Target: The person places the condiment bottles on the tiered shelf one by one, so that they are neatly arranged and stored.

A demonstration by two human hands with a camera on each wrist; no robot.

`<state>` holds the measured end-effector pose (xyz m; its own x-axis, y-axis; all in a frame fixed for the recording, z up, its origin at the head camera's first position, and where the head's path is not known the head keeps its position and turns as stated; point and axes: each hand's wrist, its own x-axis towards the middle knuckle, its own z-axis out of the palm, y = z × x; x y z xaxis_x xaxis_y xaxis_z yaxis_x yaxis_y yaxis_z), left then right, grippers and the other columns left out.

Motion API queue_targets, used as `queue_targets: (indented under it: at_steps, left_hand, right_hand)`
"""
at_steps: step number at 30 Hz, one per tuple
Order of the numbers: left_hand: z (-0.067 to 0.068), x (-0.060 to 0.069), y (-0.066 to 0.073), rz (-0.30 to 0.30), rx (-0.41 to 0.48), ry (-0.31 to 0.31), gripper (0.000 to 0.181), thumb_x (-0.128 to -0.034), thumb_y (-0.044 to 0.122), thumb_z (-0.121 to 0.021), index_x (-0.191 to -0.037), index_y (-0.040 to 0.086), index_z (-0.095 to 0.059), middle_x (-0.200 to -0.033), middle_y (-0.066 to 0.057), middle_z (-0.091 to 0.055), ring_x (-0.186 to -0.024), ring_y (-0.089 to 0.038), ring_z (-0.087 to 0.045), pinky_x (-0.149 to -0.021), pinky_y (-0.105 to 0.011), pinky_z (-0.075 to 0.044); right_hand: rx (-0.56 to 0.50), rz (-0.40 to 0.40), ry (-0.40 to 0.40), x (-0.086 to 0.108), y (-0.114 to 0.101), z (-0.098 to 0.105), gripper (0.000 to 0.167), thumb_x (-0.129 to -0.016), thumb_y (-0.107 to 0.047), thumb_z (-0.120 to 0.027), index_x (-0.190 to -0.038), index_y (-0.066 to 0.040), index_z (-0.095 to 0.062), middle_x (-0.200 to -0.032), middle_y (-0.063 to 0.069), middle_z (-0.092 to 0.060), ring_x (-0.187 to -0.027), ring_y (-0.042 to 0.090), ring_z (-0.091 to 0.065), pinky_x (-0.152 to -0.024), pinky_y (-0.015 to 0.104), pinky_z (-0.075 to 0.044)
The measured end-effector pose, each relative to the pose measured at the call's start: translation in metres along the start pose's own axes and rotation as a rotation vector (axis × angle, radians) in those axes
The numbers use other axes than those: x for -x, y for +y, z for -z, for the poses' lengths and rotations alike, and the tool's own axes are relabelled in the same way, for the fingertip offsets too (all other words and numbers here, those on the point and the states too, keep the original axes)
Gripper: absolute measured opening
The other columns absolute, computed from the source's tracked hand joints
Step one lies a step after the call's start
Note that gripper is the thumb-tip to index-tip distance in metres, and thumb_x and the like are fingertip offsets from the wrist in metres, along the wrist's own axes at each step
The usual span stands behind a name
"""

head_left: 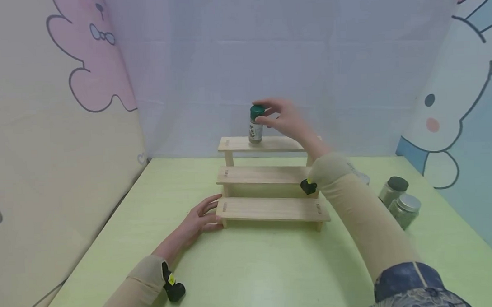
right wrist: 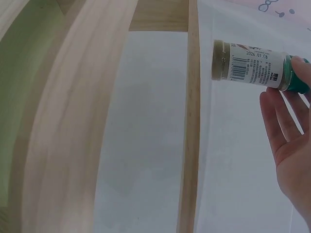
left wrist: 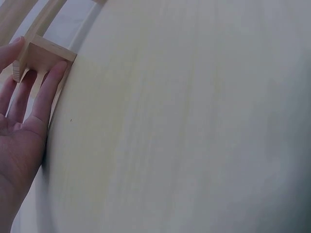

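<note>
Your right hand pinches the bottle by its cap; bottle at that hand's 9 o'clock, axis upright, base just clear of top shelf, right hand nearer. Your left hand, fingers near straight, touches rack at its 8 o'clock

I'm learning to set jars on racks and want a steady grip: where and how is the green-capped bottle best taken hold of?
Probably by its green cap, pinched from above and the right, as the right hand does. The green-capped bottle is upright, so its cap is topmost; gripping there keeps fingers clear of the top shelf beneath.
</note>
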<state>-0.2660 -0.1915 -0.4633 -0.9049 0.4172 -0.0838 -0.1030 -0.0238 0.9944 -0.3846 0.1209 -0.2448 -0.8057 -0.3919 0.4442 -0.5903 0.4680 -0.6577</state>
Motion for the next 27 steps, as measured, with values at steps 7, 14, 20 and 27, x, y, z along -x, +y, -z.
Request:
queue_targets:
  at_steps: [7,14,20,27]
  left_hand:
    - [-0.003,0.0,-0.001,0.0,0.001,-0.007,0.072,-0.0927,0.002,-0.062,-0.155,0.015,-0.029,-0.158,-0.022,-0.031,-0.124,-0.026,-0.058,-0.096,-0.047,-0.058]
    - [-0.004,-0.003,0.001,0.006,0.003,0.0,0.073,-0.0922,0.003,-0.063,-0.155,0.016,-0.03,-0.158,-0.021,-0.031,-0.127,-0.028,-0.056,-0.097,-0.047,-0.057]
    - [0.0,-0.005,0.001,0.003,0.0,0.006,0.071,-0.0937,0.002,-0.061,-0.155,0.016,-0.029,-0.159,-0.021,-0.031,-0.126,-0.025,-0.056,-0.098,-0.047,-0.057]
    - [0.004,-0.004,-0.002,-0.013,0.009,-0.012,0.07,-0.0943,0.0,-0.059,-0.156,0.014,-0.028,-0.158,-0.022,-0.03,-0.117,-0.018,-0.061,-0.097,-0.045,-0.058]
  right_hand:
    - [-0.032,-0.018,0.044,-0.001,0.007,-0.021,0.047,-0.09,-0.029,-0.073,-0.134,-0.018,-0.059,-0.128,0.005,-0.067,-0.107,0.022,-0.066,-0.078,0.035,-0.061]
    - [-0.072,-0.013,0.103,-0.001,0.011,-0.029,0.043,-0.09,-0.03,-0.073,-0.131,-0.02,-0.061,-0.126,0.01,-0.067,-0.103,0.028,-0.068,-0.077,0.039,-0.062]
    - [-0.066,0.006,0.15,-0.004,0.013,-0.037,0.045,-0.091,-0.026,-0.072,-0.133,-0.017,-0.06,-0.126,0.012,-0.067,-0.103,0.032,-0.068,-0.083,0.044,-0.061]
    - [-0.066,-0.001,0.191,-0.004,0.011,-0.045,0.045,-0.091,-0.025,-0.072,-0.134,-0.019,-0.059,-0.125,0.011,-0.067,-0.102,0.03,-0.068,-0.09,0.045,-0.058]
